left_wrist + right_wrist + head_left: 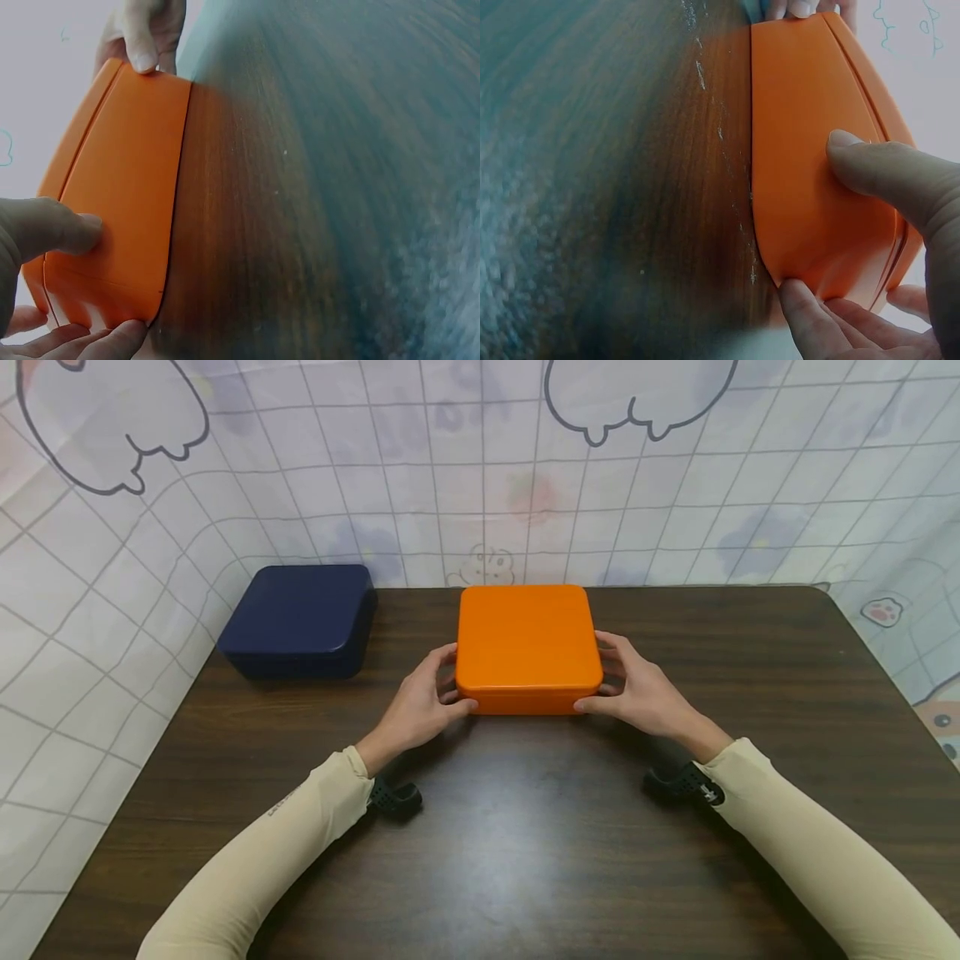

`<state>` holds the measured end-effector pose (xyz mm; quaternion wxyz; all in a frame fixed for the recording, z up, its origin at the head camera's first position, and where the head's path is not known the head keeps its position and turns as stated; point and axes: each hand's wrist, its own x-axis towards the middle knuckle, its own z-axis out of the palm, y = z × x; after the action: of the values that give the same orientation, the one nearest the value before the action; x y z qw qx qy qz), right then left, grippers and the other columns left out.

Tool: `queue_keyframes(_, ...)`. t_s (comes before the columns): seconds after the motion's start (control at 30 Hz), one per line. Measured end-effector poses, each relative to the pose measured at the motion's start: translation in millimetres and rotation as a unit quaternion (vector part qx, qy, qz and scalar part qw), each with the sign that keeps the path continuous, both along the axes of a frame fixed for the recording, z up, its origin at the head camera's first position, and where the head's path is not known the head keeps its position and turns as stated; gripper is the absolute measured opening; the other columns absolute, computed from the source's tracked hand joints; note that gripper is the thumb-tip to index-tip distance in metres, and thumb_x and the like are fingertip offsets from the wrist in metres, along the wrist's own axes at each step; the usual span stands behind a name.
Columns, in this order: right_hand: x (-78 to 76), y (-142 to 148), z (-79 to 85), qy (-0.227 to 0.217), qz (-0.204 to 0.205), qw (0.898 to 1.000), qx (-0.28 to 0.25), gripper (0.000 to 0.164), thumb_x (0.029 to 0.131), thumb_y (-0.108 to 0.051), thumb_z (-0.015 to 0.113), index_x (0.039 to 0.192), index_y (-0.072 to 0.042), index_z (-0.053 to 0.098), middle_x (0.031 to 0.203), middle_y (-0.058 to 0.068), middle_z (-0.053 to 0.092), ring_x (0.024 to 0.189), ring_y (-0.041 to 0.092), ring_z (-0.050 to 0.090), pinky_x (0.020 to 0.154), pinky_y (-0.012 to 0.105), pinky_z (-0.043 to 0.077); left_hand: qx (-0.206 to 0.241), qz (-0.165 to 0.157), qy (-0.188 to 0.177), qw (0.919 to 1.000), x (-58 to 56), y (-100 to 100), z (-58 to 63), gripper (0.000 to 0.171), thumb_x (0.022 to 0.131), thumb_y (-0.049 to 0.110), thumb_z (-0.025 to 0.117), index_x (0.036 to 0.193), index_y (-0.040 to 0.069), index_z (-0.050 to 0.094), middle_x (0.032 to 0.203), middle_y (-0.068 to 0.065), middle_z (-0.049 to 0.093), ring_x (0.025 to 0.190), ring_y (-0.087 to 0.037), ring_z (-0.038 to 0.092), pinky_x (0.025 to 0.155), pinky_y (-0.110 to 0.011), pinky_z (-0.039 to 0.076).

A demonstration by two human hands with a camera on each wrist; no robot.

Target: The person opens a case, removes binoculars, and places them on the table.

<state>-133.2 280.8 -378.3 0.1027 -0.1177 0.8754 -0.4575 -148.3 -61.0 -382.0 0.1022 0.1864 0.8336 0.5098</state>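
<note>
Left hand (416, 702) and right hand (645, 693) hold the orange box (528, 643) between them, thumbs on its near face! It sits toward the far edge of the brown wood-grain surface (487, 877), a dark blue box (300, 610) apart to its left. Grid-patterned cloth (637, 493), flowers and cartoon outlines across it, drapes behind. Small lettering on the left sleeve (270, 852), white mark on the right wristband (671, 783): neither readable.
</note>
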Motion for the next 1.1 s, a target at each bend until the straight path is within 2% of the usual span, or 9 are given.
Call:
queue_keyframes(0.8, 5.5, 1.6, 3.5, -0.002, 0.013, 1.0, -0.004, 0.109, 0.087, -0.032, 0.085, 0.166, -0.024, 0.011, 0.168, 0.014, 0.033, 0.153, 0.034, 0.041, 0.112, 0.046, 0.049, -0.008, 0.004, -0.001, 1.0, 3.9, 3.0, -0.5, 0.084, 0.093, 0.007, 0.075, 0.162, 0.013, 0.026, 0.164, -0.012, 0.037, 0.15, -0.03, 0.047, 0.111, -0.04, 0.051)
queue_keyframes(1.1, 6.0, 1.2, 2.9, 0.0, 0.003, 1.0, 0.001, 0.106, 0.087, -0.033, 0.085, 0.165, -0.024, 0.014, 0.167, 0.014, 0.035, 0.152, 0.034, 0.042, 0.112, 0.048, 0.049, -0.01, 0.004, 0.01, 0.9999, 4.3, 4.1, -0.9, 0.084, 0.092, 0.006, 0.076, 0.161, 0.012, 0.028, 0.162, -0.013, 0.038, 0.148, -0.03, 0.05, 0.111, -0.04, 0.052)
